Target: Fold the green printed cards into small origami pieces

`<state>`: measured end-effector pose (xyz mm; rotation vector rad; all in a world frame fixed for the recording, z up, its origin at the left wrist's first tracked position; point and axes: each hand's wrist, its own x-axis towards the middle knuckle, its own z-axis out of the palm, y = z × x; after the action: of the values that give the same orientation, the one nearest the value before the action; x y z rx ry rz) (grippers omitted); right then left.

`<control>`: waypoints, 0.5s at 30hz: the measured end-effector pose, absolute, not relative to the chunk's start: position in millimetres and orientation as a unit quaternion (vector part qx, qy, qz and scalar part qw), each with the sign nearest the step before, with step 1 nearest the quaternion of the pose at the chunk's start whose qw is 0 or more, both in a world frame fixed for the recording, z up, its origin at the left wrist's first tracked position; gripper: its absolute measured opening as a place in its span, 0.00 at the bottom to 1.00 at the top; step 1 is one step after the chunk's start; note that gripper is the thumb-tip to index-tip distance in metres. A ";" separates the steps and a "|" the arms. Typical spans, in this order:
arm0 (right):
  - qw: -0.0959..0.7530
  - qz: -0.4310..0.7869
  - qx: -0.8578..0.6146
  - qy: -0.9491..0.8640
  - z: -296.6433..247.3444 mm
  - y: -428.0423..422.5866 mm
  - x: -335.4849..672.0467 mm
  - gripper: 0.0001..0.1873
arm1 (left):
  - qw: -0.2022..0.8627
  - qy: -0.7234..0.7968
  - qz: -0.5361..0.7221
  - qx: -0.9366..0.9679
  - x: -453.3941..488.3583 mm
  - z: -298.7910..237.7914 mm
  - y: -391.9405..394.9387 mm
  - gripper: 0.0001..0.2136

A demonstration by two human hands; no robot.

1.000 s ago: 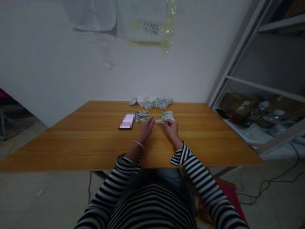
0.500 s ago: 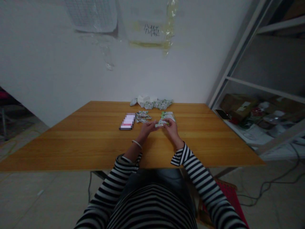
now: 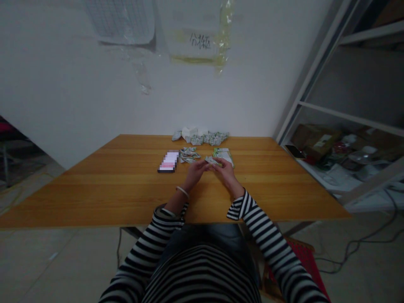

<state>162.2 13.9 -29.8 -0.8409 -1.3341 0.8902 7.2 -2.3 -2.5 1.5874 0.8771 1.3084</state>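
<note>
Both hands meet above the middle of the wooden table [image 3: 132,185]. Between their fingertips is a small piece of printed paper [image 3: 211,160], whitish with green, partly covered by the fingers. My left hand [image 3: 196,170] pinches its left side, and my right hand [image 3: 225,169] grips its right side. Just behind the right hand lies a stack of flat green-and-white printed sheets [image 3: 224,155]. Several folded paper pieces [image 3: 188,154] of similar print sit beyond the left hand.
A phone [image 3: 168,161] with a lit, blurred screen lies left of the folded pieces. Along the wall is a row of crumpled printed paper [image 3: 208,138] with a white wad [image 3: 189,132]. To the right stands a shelf rack [image 3: 347,120] holding boxes; a red stool [image 3: 299,261] is below.
My hands have drawn closer together and the paper between them has been bent or folded smaller. The things lying on the table have stayed put.
</note>
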 end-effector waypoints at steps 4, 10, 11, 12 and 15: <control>0.606 0.390 -0.366 -0.589 -33.4 14.6 157.6 0.23 | 0.392 0.374 0.540 0.644 5.9 -11.2 5.3 0.19; 0.595 0.332 -0.385 -0.623 -38.0 17.9 156.3 0.20 | 0.359 0.386 0.532 0.663 10.2 -18.9 8.2 0.21; 0.590 0.318 -0.387 -0.633 -37.8 16.9 156.4 0.19 | 0.351 0.391 0.531 0.665 10.0 -19.3 8.4 0.20; 0.583 0.305 -0.387 -0.646 -37.2 15.4 156.2 0.18 | 0.343 0.398 0.529 0.666 9.4 -19.7 8.8 0.19; 0.554 0.271 -0.383 -0.687 -34.7 9.4 154.8 0.18 | 0.319 0.423 0.526 0.665 7.1 -20.2 9.9 0.18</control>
<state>154.8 9.4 -34.7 -0.9043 -1.6243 0.6409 7.1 9.9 -20.2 1.7476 1.1124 1.3842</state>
